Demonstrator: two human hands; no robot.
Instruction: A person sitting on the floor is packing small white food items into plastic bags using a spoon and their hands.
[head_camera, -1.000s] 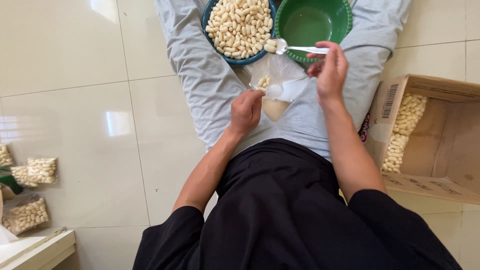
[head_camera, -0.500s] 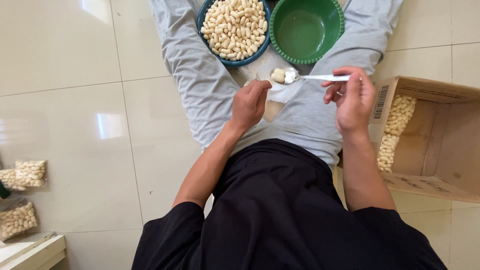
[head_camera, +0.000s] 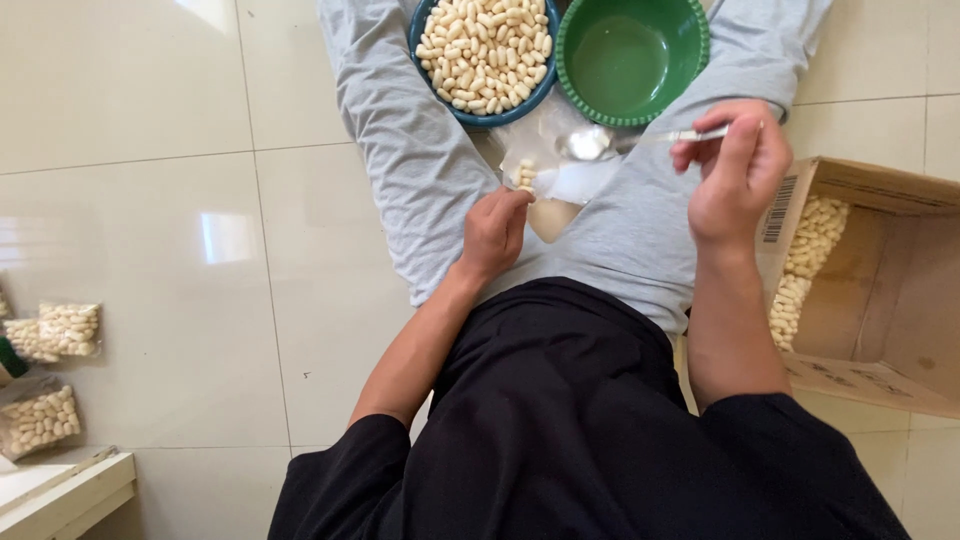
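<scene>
Spoon (head_camera: 640, 140), now emptied, is pinched by the right hand (head_camera: 735, 175) at upper right; left hand (head_camera: 495, 230) at centre still pinches the small clear bag (head_camera: 545, 180), capsules inside.

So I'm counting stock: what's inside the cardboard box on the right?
The cardboard box holds clear packets of pale capsules stacked along its left wall. Its far right runs out of frame.

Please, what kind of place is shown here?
Probably a home floor used for hand packing: glossy cream floor tiles, a blue bowl of pale capsules, filled clear plastic bags, and an open cardboard box holding more.
</scene>
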